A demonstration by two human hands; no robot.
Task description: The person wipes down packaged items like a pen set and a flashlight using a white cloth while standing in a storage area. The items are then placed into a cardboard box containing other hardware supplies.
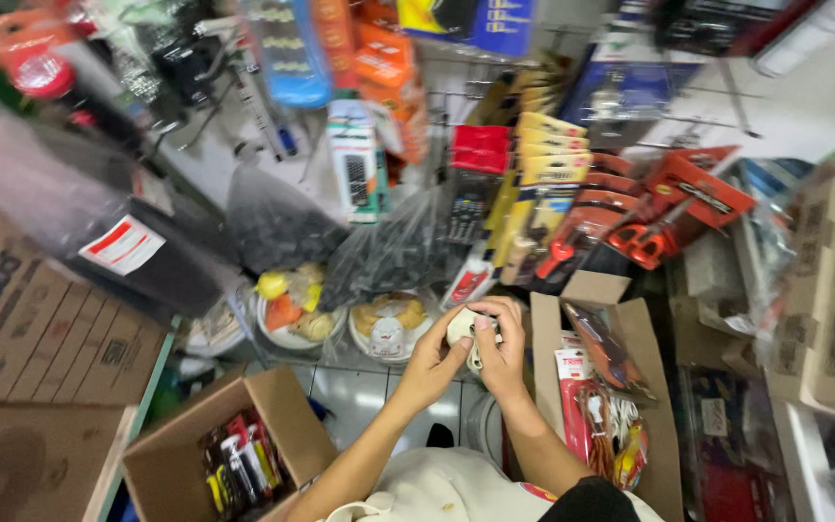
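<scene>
My left hand (432, 365) and my right hand (502, 353) meet in front of me, both closed around a small white object (462, 327). Its exact kind is hard to tell; a pale cord or strip seems to hang below it (475, 360). My forearms rise from the bottom of the view over my pale shirt. Just beyond my hands stand two white bowls, one (390, 333) with pale round pieces, one (292, 311) with yellow and orange pieces.
An open cardboard box (181, 464) with small packaged items sits at lower left. Another open box (645, 329) with red packs stands at right. Hanging packaged tools and clear bags of dark parts (277, 227) fill the wall ahead. Flat cartons (36, 329) lie at left.
</scene>
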